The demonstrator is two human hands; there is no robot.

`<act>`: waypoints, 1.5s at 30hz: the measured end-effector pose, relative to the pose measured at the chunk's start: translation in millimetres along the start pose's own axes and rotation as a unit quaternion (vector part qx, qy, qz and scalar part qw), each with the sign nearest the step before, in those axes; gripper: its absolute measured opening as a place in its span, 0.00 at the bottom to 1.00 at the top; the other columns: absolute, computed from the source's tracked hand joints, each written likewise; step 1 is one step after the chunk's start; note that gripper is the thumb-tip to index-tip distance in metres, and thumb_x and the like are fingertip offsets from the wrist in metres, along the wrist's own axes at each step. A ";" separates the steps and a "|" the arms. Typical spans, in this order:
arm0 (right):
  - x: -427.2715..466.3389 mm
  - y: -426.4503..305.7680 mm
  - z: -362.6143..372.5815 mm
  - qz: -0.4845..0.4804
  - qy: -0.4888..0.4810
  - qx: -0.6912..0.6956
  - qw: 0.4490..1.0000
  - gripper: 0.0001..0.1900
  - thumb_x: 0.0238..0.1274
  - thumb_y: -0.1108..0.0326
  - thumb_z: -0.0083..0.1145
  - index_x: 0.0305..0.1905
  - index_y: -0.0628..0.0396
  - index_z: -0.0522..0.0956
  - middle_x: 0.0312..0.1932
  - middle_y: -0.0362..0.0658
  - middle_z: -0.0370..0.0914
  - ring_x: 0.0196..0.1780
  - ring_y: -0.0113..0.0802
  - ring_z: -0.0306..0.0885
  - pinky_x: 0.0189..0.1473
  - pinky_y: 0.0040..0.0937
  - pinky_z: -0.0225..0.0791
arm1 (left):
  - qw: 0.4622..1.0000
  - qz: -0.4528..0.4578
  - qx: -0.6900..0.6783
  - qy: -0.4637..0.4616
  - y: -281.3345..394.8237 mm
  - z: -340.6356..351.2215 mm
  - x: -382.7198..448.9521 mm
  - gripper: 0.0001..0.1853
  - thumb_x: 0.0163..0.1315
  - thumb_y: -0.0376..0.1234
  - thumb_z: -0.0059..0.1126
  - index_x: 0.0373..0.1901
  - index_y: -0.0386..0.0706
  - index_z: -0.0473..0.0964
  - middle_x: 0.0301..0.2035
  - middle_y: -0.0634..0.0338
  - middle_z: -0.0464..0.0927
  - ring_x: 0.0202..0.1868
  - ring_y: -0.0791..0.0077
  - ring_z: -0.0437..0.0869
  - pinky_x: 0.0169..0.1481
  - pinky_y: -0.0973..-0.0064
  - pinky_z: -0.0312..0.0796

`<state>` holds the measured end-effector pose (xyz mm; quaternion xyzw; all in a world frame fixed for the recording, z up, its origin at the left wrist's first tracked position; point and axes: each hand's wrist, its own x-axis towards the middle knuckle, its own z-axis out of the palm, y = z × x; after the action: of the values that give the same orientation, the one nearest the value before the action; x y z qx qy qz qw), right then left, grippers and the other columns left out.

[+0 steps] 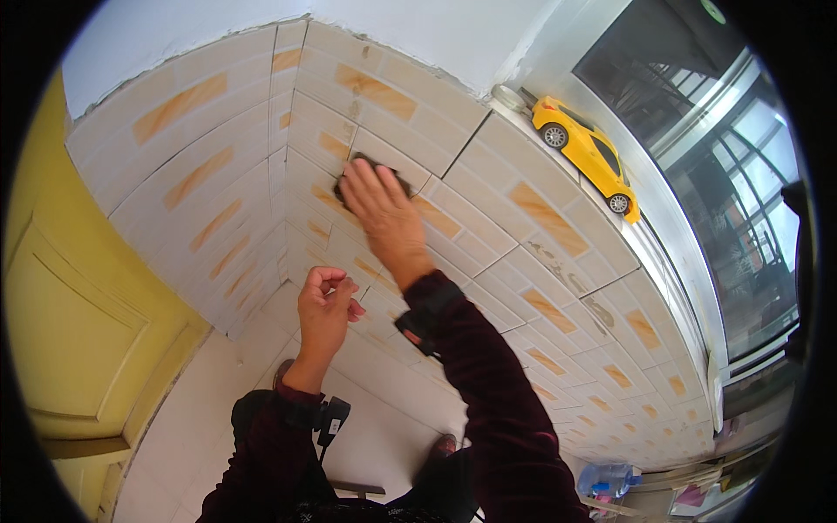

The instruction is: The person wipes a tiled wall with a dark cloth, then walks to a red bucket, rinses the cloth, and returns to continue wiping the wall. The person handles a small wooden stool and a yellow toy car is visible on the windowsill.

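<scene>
My right hand (382,206) lies flat on the tiled wall (484,222), near the inner corner. Beneath its fingers is a dark pad or cloth (399,181), pressed against the tiles and mostly covered by the hand. Pale tiles with orange brick-like patches make up the wall, and grey smears (556,265) mark some of them. Lower and to the left, my left hand (327,304) hangs in the air in front of the wall. Its fingers are loosely bent and partly spread, with nothing visible in them.
A yellow toy car (588,153) stands on the window ledge beside a roll of tape (509,98). To the left is a yellow panelled door (85,320). A clear plastic water bottle (607,480) lies at lower right. My feet are on the tiled floor (379,399).
</scene>
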<state>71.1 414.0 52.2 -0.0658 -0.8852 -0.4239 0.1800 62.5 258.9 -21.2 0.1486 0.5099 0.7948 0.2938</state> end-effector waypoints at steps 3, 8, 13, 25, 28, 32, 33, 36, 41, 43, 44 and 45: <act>13.6 -5.4 4.0 -0.015 0.014 -0.009 1.000 0.31 0.58 0.62 0.51 0.69 0.48 0.62 0.74 0.38 0.53 0.78 0.36 0.44 0.77 0.40 0.35 | 1.000 0.000 0.009 0.004 1.5 -1.3 3.9 0.08 0.65 0.30 0.54 0.41 0.37 0.67 0.31 0.56 0.77 0.20 0.77 0.79 0.21 0.83 0.69; -72.4 24.1 -4.1 -0.023 0.006 0.004 1.000 0.31 0.59 0.63 0.50 0.69 0.47 0.62 0.74 0.37 0.53 0.77 0.34 0.46 0.76 0.37 0.38 | 1.000 0.010 0.021 -0.019 -9.5 2.9 2.1 0.07 0.65 0.29 0.54 0.41 0.37 0.68 0.31 0.56 0.77 0.19 0.78 0.78 0.21 0.83 0.69; -233.1 62.9 -29.0 0.016 -0.093 -0.022 0.995 0.28 0.63 0.66 0.46 0.69 0.39 0.62 0.74 0.30 0.54 0.76 0.27 0.50 0.75 0.34 0.40 | 0.998 -0.004 0.049 -0.029 -24.8 4.6 -1.4 0.07 0.66 0.30 0.54 0.40 0.37 0.68 0.30 0.56 0.77 0.18 0.77 0.78 0.20 0.82 0.69; -449.2 139.4 -103.7 0.204 -0.099 -0.034 0.973 0.19 0.56 0.61 0.57 0.55 0.40 0.75 0.57 0.35 0.70 0.61 0.37 0.65 0.62 0.43 0.57 | 0.994 -0.003 0.093 -0.052 -40.8 14.4 -4.2 0.06 0.65 0.31 0.54 0.39 0.38 0.69 0.28 0.56 0.78 0.18 0.76 0.77 0.20 0.80 0.68; -378.8 118.2 -81.3 0.250 -0.109 0.038 0.961 0.17 0.55 0.61 0.56 0.51 0.40 0.75 0.52 0.35 0.69 0.56 0.34 0.66 0.54 0.41 0.59 | 0.988 0.010 0.124 -0.087 -40.5 23.6 -8.2 0.05 0.66 0.30 0.53 0.38 0.39 0.69 0.28 0.56 0.77 0.18 0.77 0.77 0.20 0.80 0.68; -253.8 72.2 -46.8 0.146 -0.010 -0.029 0.989 0.25 0.59 0.62 0.53 0.63 0.37 0.68 0.68 0.33 0.62 0.69 0.33 0.57 0.68 0.39 0.48 | 0.983 -0.004 0.156 -0.101 -44.9 32.0 -10.8 0.05 0.66 0.30 0.52 0.37 0.39 0.68 0.27 0.57 0.77 0.17 0.78 0.76 0.20 0.80 0.68; -224.3 60.5 -40.0 0.151 0.052 -0.036 0.987 0.30 0.59 0.62 0.52 0.69 0.39 0.61 0.73 0.33 0.54 0.74 0.33 0.50 0.74 0.40 0.40 | 0.982 -0.001 0.159 -0.104 -46.9 33.2 -10.3 0.05 0.66 0.30 0.52 0.37 0.39 0.68 0.27 0.57 0.77 0.17 0.78 0.76 0.20 0.80 0.68; -177.7 42.9 -33.1 0.114 0.047 -0.015 0.992 0.33 0.59 0.64 0.50 0.71 0.43 0.57 0.75 0.34 0.49 0.77 0.31 0.44 0.77 0.38 0.35 | 0.979 0.018 0.170 -0.115 -54.5 33.0 -10.0 0.05 0.66 0.30 0.52 0.37 0.39 0.68 0.27 0.57 0.76 0.17 0.78 0.76 0.20 0.81 0.68; -237.1 72.1 -52.3 0.116 0.033 -0.024 0.992 0.32 0.60 0.65 0.49 0.71 0.42 0.58 0.75 0.33 0.50 0.77 0.30 0.46 0.77 0.38 0.35 | 0.972 0.024 0.195 -0.131 -71.2 35.7 -13.3 0.04 0.66 0.29 0.51 0.36 0.38 0.68 0.26 0.57 0.76 0.16 0.78 0.75 0.19 0.81 0.67; -296.0 97.5 -67.2 0.176 0.048 -0.016 0.983 0.29 0.59 0.64 0.50 0.68 0.39 0.63 0.73 0.33 0.55 0.74 0.30 0.51 0.76 0.37 0.39 | 0.968 0.021 0.213 -0.134 -78.0 37.9 -13.8 0.04 0.66 0.29 0.51 0.36 0.38 0.67 0.25 0.57 0.76 0.16 0.78 0.75 0.19 0.81 0.66; -329.4 107.3 -76.8 0.217 0.055 0.000 0.975 0.28 0.58 0.64 0.50 0.66 0.37 0.65 0.71 0.33 0.58 0.73 0.30 0.54 0.75 0.36 0.41 | 0.966 0.024 0.216 -0.143 -81.3 36.9 -15.9 0.04 0.66 0.29 0.51 0.36 0.38 0.67 0.25 0.57 0.76 0.16 0.77 0.75 0.18 0.81 0.66; -364.7 119.7 -84.4 0.262 0.018 0.020 0.965 0.24 0.56 0.64 0.54 0.59 0.36 0.71 0.68 0.34 0.62 0.70 0.33 0.58 0.72 0.41 0.47 | 0.964 0.028 0.217 -0.153 -85.4 37.2 -17.1 0.04 0.66 0.29 0.50 0.36 0.38 0.67 0.25 0.57 0.76 0.16 0.77 0.75 0.18 0.81 0.66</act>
<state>463.4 437.5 51.2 -0.2842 -0.8419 -0.3450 0.3023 122.8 301.5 -80.6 0.3425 0.6148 0.6408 0.3066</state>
